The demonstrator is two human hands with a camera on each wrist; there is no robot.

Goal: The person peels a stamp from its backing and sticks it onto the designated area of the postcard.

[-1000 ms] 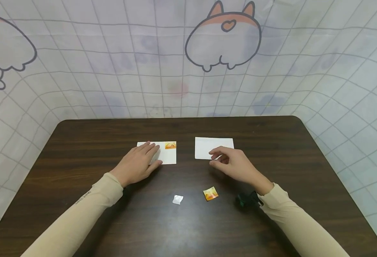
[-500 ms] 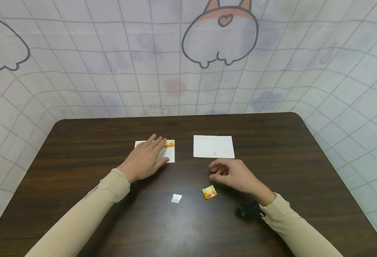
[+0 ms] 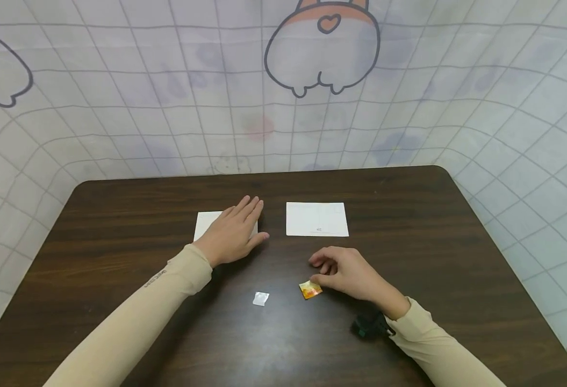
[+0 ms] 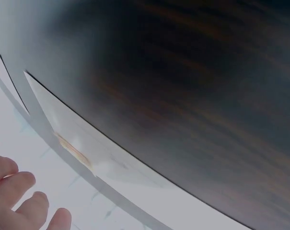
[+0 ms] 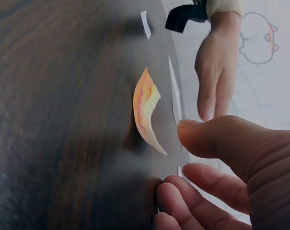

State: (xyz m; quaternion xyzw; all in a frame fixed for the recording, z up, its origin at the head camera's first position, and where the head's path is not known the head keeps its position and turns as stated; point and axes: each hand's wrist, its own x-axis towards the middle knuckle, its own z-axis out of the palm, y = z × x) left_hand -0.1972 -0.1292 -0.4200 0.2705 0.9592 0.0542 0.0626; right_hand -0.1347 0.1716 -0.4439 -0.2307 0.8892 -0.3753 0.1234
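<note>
Stamp (image 3: pixel 309 291), orange-yellow, lying on worktop (image 3: pixel 293 344), near-left of right grip (image 3: pixel 348 274), far-right corner sitting just below thumb; squarish, showing no clear long axis. Right grip hovering nearer, thumb and fingers standing apart, holding nothing. Left grip (image 3: pixel 232 232) lying flat over left card (image 3: pixel 205 221).

Count Sheet, One Table (image 3: pixel 283 349)

Two hands: left hand (image 3: pixel 235 230), right hand (image 3: pixel 350 272). Two cards: left card (image 3: pixel 207 221), right card (image 3: pixel 317 219). Two stamps: loose stamp (image 3: pixel 309 291), card-borne stamp (image 4: pixel 74 152). One white scrap (image 3: pixel 261 299). Two sleeves: left sleeve (image 3: pixel 133 322), right sleeve (image 3: pixel 440 341). Two wrist devices: right device (image 3: pixel 370 326), left device (image 5: pixel 183 17). Wall drawings (image 3: pixel 322 54): at least two.
</note>
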